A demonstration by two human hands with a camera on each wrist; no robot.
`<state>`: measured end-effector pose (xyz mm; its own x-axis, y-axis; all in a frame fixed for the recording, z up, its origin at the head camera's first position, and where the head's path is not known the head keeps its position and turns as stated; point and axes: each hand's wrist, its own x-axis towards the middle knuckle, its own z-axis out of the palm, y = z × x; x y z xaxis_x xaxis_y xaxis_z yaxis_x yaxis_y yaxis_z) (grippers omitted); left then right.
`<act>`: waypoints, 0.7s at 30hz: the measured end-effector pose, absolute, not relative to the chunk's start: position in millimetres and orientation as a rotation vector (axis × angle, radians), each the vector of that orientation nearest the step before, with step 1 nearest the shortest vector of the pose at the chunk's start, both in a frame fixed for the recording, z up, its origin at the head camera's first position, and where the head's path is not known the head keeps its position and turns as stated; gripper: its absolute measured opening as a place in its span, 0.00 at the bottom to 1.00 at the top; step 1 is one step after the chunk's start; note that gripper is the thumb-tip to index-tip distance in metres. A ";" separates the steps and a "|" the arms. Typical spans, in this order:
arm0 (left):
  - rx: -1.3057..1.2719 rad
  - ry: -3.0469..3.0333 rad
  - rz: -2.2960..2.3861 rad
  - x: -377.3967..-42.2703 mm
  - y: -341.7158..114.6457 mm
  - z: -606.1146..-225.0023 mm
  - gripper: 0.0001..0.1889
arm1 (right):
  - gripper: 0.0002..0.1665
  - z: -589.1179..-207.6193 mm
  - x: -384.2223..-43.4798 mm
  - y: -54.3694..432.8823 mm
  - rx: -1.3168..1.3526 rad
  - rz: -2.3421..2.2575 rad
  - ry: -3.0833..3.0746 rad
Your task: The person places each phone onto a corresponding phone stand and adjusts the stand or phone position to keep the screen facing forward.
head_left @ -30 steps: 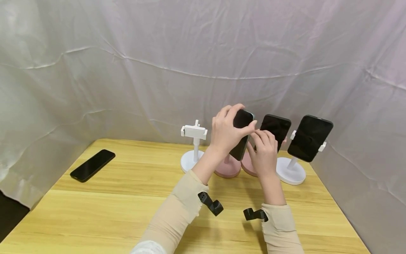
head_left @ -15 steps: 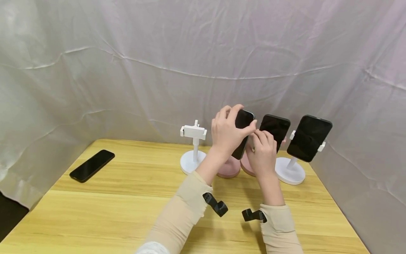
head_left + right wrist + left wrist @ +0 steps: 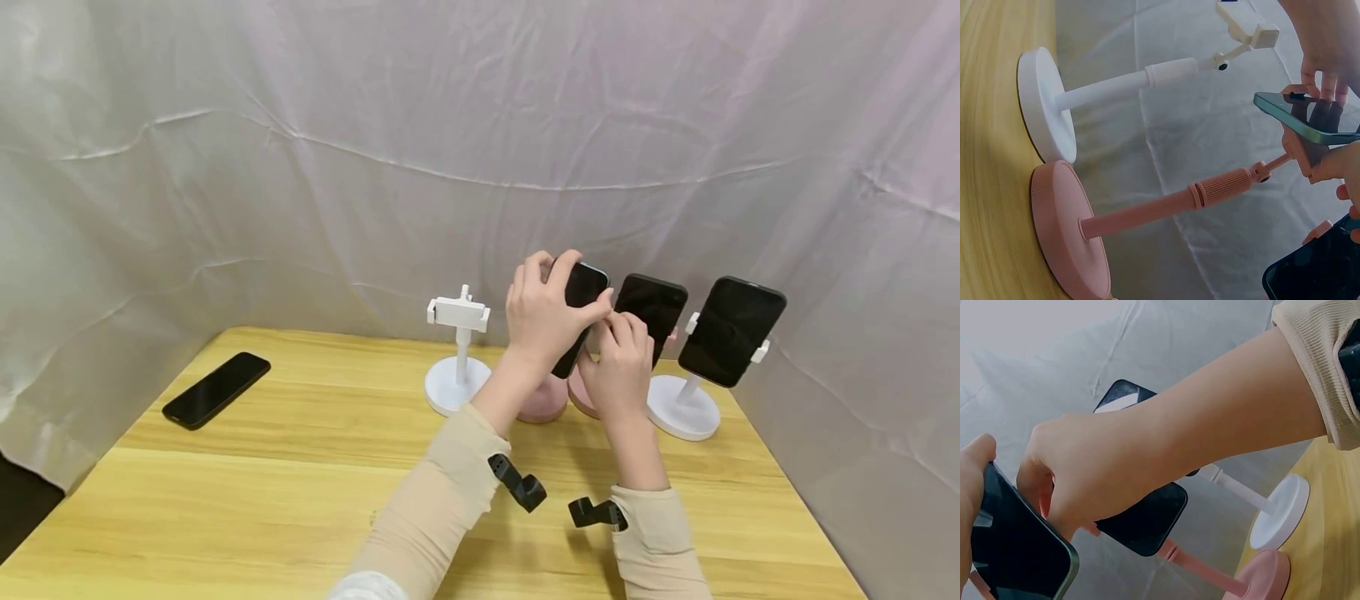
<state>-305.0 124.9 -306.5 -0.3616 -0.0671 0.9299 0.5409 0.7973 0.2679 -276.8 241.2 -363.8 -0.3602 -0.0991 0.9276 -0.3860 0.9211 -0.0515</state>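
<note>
I see left hand gripping glossy, round-cornered phone; right hand at its right edge, hold unclear to me; ridge-collared, disc-based pink stand behind phone.

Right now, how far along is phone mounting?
Looks done: right white stand holds a smartphone, neighbouring pink stand another smartphone. In hand: left hand grips a teal-edged smartphone at the other pink stand; right hand beside it. Probably remaining: black smartphone lying flat and left white stand, clamp empty.
</note>
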 end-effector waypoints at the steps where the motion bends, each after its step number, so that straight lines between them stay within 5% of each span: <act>1: -0.361 -1.843 -0.662 -305.4 125.0 -306.5 0.26 | 0.18 -363.8 -276.7 241.1 0.354 0.311 -1.928; 21: -0.354 -1.877 -0.661 -313.9 123.3 -307.6 0.26 | 0.14 -363.4 -279.7 237.7 0.393 0.351 -1.906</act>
